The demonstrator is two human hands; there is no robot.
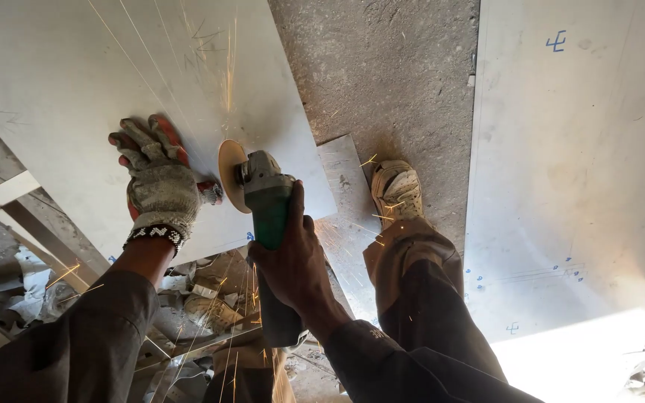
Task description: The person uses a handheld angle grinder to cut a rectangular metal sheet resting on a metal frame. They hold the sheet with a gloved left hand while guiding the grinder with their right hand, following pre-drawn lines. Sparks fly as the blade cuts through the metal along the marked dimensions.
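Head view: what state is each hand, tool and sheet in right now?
Left hand: gloved, pressed flat on the sheet.
Right hand: bare, gripping the grinder body.
Angle grinder: running, throwing sparks.
Cutting disc: on edge, touching the sheet.
Grey sheet: lying flat, marked with lines.
Second sheet: flat on the ground, untouched.
Shoe: planted on the offcut.

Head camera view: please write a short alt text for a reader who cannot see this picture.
A person's bare right hand grips a green angle grinder whose disc cuts a pale metal sheet, throwing sparks. The gloved left hand presses flat on the sheet beside the disc. One shoe stands on the concrete floor.
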